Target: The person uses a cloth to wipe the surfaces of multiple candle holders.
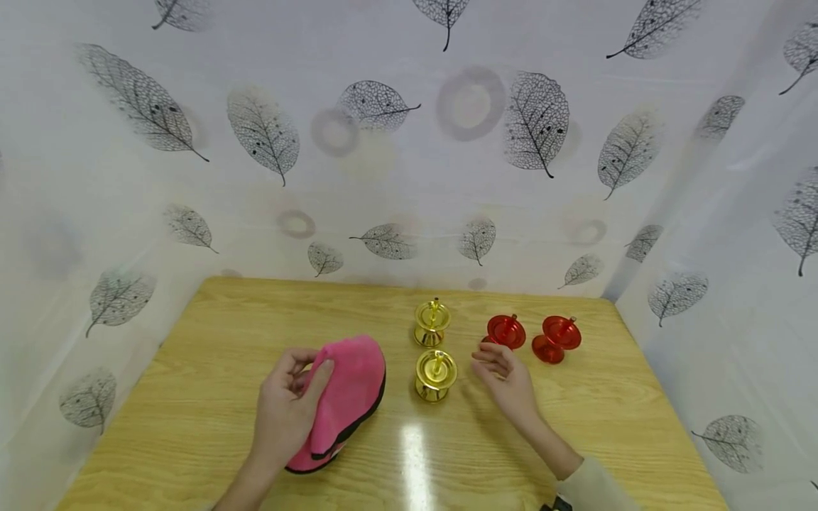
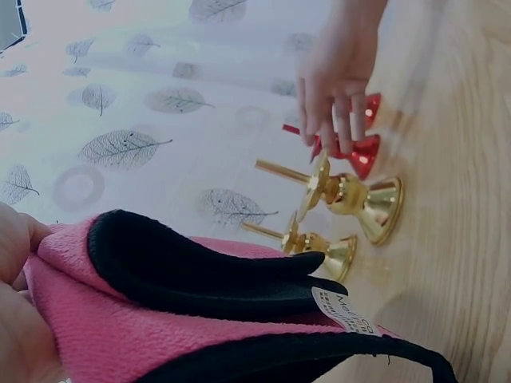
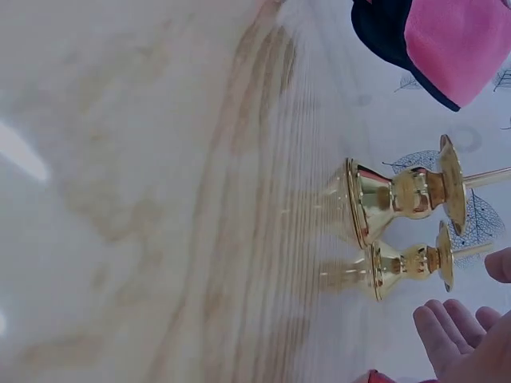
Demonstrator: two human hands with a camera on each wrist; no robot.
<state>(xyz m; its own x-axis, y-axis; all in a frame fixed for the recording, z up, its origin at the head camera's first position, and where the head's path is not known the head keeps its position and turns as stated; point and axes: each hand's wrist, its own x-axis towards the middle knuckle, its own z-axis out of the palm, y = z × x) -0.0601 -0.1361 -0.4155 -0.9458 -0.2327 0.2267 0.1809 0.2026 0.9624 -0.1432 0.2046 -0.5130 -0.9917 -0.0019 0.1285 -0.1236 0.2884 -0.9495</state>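
My left hand (image 1: 281, 408) pinches a folded pink plush cloth piece (image 1: 353, 376) with black edging, thumb on top, above the table's left half. Its black inner side (image 2: 184, 271) and a white label (image 2: 345, 311) show in the left wrist view. Two gold candle holders (image 1: 435, 372), each with an upright spike, stand one behind the other right of the cloth. My right hand (image 1: 509, 387) hovers right of the front gold holder, fingers loosely bent and holding nothing. From the head view, its fingertips partly cover the nearer red candle holder (image 1: 508, 329).
A second red candle holder (image 1: 558, 338) stands to the right of the first. Wood-grain table (image 1: 211, 341) lies under everything. White curtain with leaf prints (image 1: 383, 184) hangs behind and along both sides.
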